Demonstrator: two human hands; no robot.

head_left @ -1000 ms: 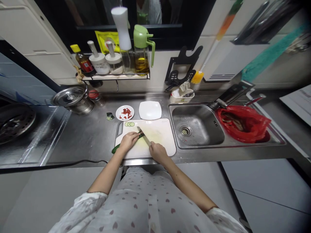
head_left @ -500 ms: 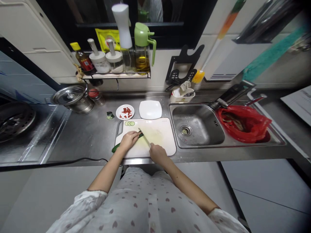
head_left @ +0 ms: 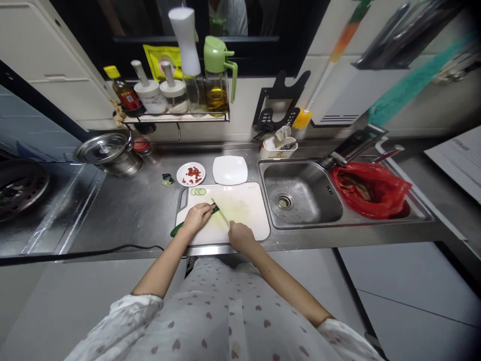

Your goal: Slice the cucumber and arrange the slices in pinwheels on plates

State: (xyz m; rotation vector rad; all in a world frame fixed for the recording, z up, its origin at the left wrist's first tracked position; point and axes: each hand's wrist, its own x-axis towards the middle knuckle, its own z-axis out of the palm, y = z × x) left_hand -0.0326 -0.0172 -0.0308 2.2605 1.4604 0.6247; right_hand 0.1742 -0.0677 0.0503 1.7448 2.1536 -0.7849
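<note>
- Right hand: fingers closed round knife handle, blade over cucumber.
- Left hand: fingers curled, pressing cucumber onto board.
- 3 slices: board's far edge.
- Plate, sink: beyond.

Home kitchen: steel sink, condiment rack.

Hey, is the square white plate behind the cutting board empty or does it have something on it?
Empty. The square white plate shows only bare white surface, while the round plate beside it holds chopped red pieces.
</note>
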